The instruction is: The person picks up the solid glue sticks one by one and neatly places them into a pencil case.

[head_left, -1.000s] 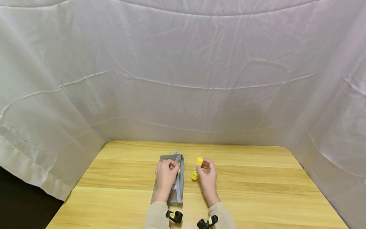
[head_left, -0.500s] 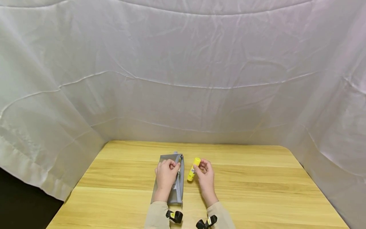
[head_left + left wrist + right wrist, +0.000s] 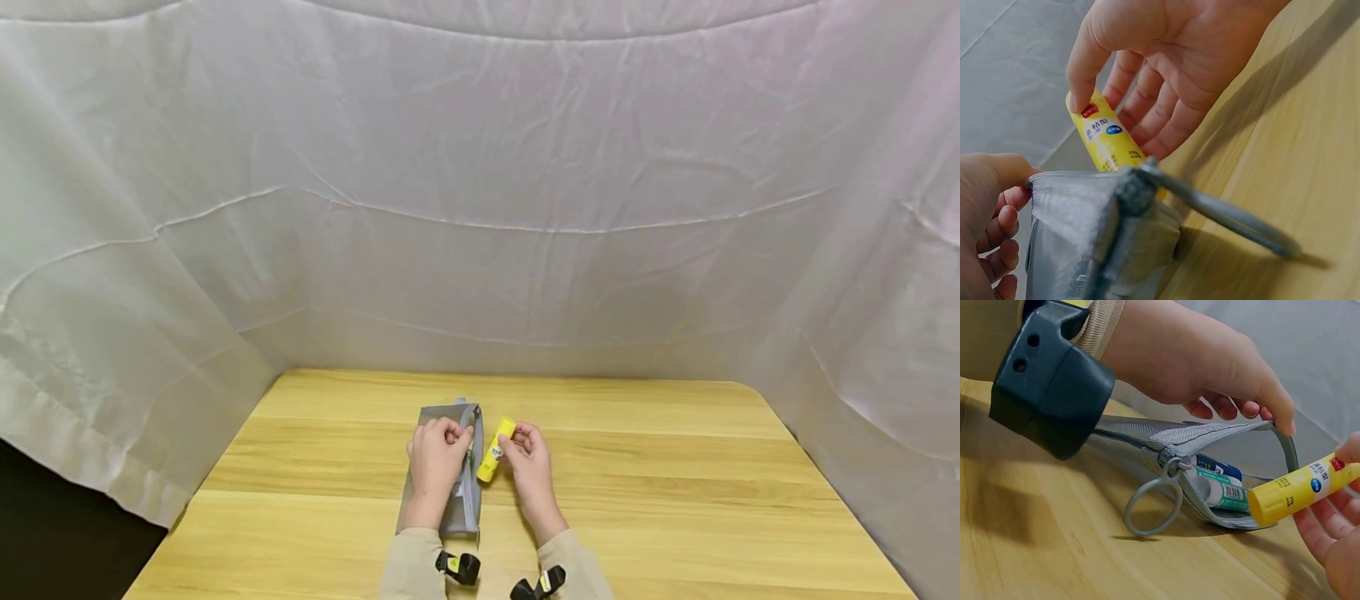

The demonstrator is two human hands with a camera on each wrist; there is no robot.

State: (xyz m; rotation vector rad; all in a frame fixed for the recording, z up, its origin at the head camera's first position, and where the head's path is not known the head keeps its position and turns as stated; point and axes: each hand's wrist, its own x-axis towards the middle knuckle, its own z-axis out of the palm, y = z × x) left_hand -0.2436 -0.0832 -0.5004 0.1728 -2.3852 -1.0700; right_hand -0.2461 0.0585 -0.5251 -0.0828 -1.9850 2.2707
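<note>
A grey zip pouch (image 3: 459, 518) lies on the table, its zipped side gaping toward the right. My left hand (image 3: 437, 458) pinches the upper edge of that opening between thumb and finger, lifting it. In my right hand (image 3: 531, 468), thumb and fingers hold a yellow glue stick (image 3: 492, 454), tilted, with its lower end at the mouth of the pouch. The right wrist view shows a green-and-white tube (image 3: 1225, 492) and a dark blue item (image 3: 1216, 465) inside the pouch. A ring pull (image 3: 1155, 506) hangs from the zipper.
The wooden table (image 3: 675, 483) extends to both sides of the hands. A pale grey cloth (image 3: 525, 250) hangs behind it and along the sides. Black cameras (image 3: 459, 568) are strapped to both wrists.
My right hand has moved left with the glue stick, bringing it from beside the pouch to its opening and tilting it further. The left hand and the pouch have stayed in place.
</note>
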